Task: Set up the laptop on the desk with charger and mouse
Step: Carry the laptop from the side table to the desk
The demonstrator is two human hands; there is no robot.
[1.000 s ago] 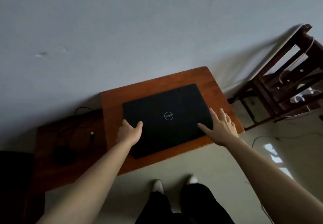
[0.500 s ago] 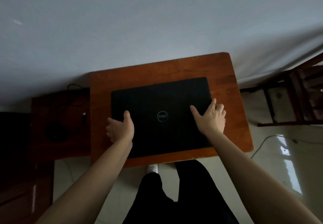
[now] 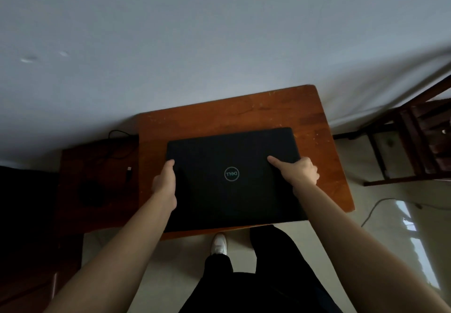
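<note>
A closed black laptop (image 3: 231,190) with a round logo lies on the small orange-brown wooden desk (image 3: 244,115). My left hand (image 3: 164,182) grips its left edge, thumb on the lid and fingers tucked below. On the right edge, my right hand (image 3: 299,172) holds it the same way, thumb laid over the lid. A dark round mouse (image 3: 90,191) and a black cable with a plug end (image 3: 128,173) sit on a lower, darker wooden surface (image 3: 97,215) left of the desk.
A pale wall stands right behind the desk. A dark wooden chair frame (image 3: 415,141) is at the right. A cable (image 3: 373,211) trails over the shiny floor at the right. My dark-trousered legs and one white shoe (image 3: 219,244) are just below the desk's near edge.
Both hands went from lying on the lid to gripping the laptop's side edges. The laptop now sits squarer on the desk and nearer its front edge. The view has moved closer.
</note>
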